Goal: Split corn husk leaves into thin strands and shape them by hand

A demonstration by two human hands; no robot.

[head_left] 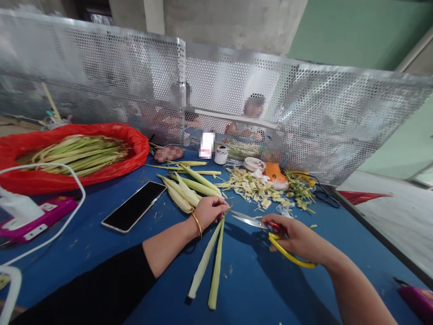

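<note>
My left hand [210, 210], with a gold bangle at its wrist, pinches the top end of two long pale-green leaf strips [216, 266]. The strips hang down toward me and spread apart over the blue tabletop [162, 275]. In my right hand [297, 234] is a pair of scissors [250, 220] with red and yellow handles. Its blades are a little apart and point at the fingertips of my left hand, close to the pinched ends. Just beyond my left hand lies a loose bunch of similar leaf pieces [179, 194].
A black phone [135, 206] lies at left, near a red bag [135, 174] of leaves and a purple power strip [40, 221]. Leaf scraps [250, 187], tape [254, 164] and an orange packet [275, 173] sit at the back. Behind a perforated metal screen [135, 67] two people sit.
</note>
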